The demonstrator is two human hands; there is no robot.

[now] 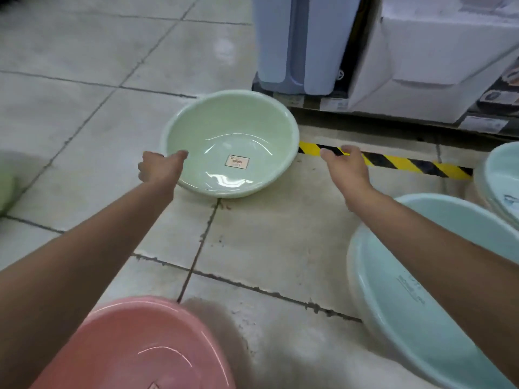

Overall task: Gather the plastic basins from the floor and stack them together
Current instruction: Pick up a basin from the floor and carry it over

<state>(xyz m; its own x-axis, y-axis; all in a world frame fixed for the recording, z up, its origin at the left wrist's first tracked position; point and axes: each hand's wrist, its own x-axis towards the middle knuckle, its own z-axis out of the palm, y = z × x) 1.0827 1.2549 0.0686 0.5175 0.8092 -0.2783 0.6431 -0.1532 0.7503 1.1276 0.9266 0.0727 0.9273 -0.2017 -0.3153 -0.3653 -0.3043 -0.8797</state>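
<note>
- Pink basin [134, 346] lay nearest, low in the view beneath the left forearm, on its own on the floor [84, 122] and not yet stacked.
- Green basin [233, 141], the one being gathered, sat upright further out on the tiles, a label on its bottom and nothing inside.
- Left hand [158, 168] was clamped on its near-left rim, thumb over the lip and fingers curled on the outside.
- Right hand [346, 167] was spread and held nothing. It hovered just beside the basin's right side, apart from the rim.
- With the hands set wide, the step looked like a two-handed lift that was only half taken.
- To do it well, the right hand should probably take the opposite rim so the thin plastic lifts level and does not flex or tip from one side.
- It should then nest best if lowered squarely into another basin.
- Teal basin [421, 304] lay under the right forearm, and a second teal one [502, 178] showed at the right edge. Both looked like later pickups or a possible base for the stack.
- Striped tape [398, 164] ran along the floor behind the right hand.
- Blue bin [303, 43] and a white box [435, 66] stood close behind the green basin, so it would likely clear them better if drawn toward the person.
- Something green at the left edge [5, 183] was too blurred to identify.
</note>
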